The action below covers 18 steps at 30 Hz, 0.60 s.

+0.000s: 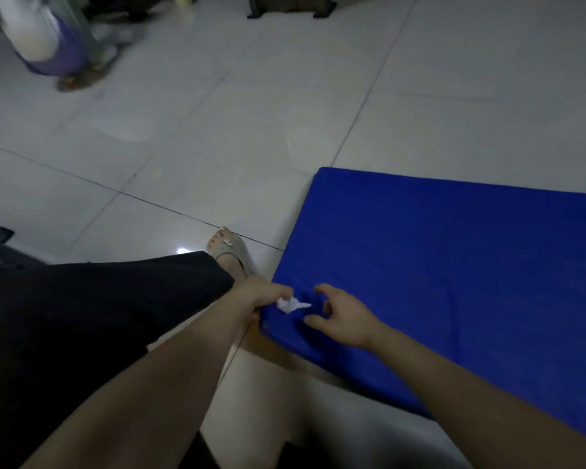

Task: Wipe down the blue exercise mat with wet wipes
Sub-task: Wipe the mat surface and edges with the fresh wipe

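Mat [454, 265]: blue, flat on the floor [217, 147], near corner at my hands.
Wipe [290, 304]: white, crumpled, pinched in my left grip [264, 294] at that corner.
Right grip [344, 316]: fingers spread, empty, just beside the wipe.
Progress: apparently early; no wet trace visible, most of the mat left.
Writing: none legible.

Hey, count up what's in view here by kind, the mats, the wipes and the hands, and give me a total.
blue exercise mat: 1
wet wipe: 1
hands: 2, the left hand gripping the wipe, the right hand holding nothing
total: 4
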Each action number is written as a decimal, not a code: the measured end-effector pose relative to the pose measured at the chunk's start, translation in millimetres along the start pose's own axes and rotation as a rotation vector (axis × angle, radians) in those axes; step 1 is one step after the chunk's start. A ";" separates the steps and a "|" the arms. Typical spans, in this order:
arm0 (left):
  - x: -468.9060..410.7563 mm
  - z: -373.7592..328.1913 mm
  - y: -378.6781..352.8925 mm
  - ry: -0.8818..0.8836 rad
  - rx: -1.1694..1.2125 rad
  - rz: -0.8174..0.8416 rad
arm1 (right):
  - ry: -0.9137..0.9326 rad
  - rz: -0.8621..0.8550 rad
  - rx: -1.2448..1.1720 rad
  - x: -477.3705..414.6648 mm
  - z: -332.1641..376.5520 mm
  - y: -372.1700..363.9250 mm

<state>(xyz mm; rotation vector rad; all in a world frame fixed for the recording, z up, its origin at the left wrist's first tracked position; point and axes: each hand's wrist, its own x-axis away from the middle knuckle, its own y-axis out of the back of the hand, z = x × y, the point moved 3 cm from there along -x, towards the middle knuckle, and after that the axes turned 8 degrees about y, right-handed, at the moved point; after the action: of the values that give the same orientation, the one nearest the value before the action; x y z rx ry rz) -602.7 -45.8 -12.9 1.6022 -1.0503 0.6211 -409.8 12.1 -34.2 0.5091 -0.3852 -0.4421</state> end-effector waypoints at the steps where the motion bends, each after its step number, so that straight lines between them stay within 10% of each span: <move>1: 11.7 -6.6 5.9 0.004 -0.053 0.040 | 0.054 -0.043 0.002 -2.4 21.5 0.0; 18: 183.5 -132.0 32.8 -0.456 0.481 0.276 | 0.218 -0.621 -0.092 73.2 151.5 152.5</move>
<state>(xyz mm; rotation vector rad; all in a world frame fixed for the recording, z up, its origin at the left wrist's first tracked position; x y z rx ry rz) -528.1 20.5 192.6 2.0975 -1.5623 0.7517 -370.8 38.3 188.0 0.5775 0.0147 -0.9884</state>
